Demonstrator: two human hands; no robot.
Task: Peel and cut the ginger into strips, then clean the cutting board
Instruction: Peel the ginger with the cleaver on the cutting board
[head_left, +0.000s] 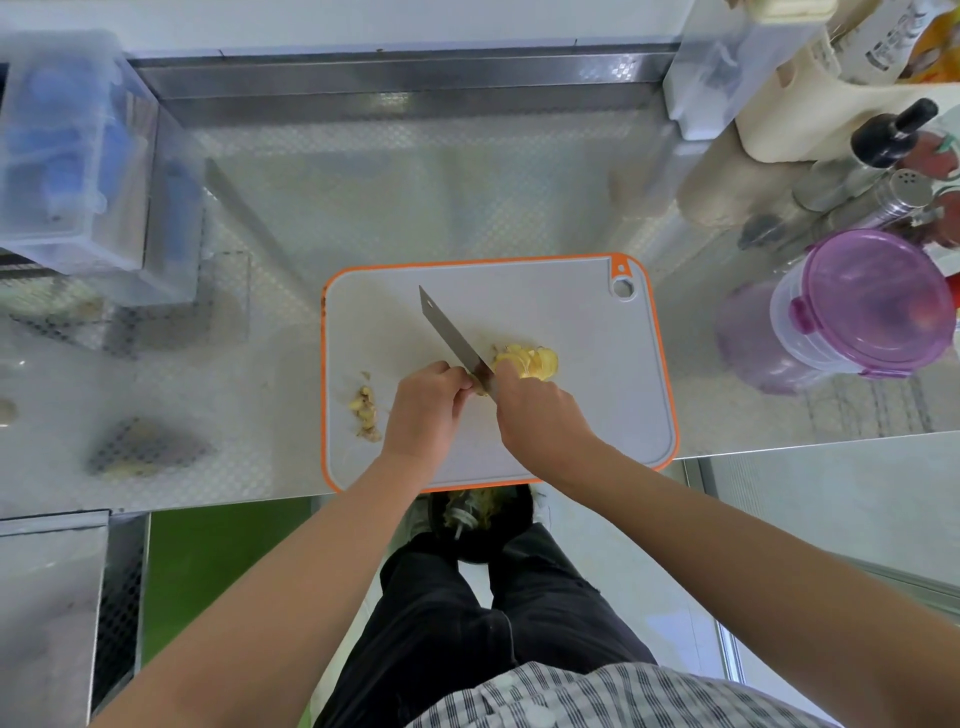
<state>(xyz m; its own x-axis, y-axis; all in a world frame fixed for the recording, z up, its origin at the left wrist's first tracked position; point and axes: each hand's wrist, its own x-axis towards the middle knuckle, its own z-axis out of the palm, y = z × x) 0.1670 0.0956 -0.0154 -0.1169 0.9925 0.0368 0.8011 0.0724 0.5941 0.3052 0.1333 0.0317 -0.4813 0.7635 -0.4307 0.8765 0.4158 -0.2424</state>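
Head view: grey plastic cutting board with orange rim (597, 322) flat at frame centre on patterned steel worktop (415, 197), near edge overhanging slightly. Steel cleaver-style knife (449, 332) laid slantwise across the board, tip toward upper left, heel down between both hands. Right hand (540, 415) curled over the handle end, handle itself hidden beneath. Left hand (423, 410) with fingers bent in against the blade's heel; pinching the blade or a bit of ginger, cannot tell. Pile of pale yellow ginger slices (535, 361) just right of the blade, touching the right hand's knuckles, probably gathered there for stacking and cutting into strips. Small heap of brownish ginger peel scraps (366, 410) kept apart at the board's left edge, likely for sweeping off later. Black waste bin (480, 525) directly under the board's near edge, handy for that. Clear tub with purple lid (872, 306) close to the board's right side, crowding any sideways push. Clear plastic box with blue contents (67, 156) well apart at upper left
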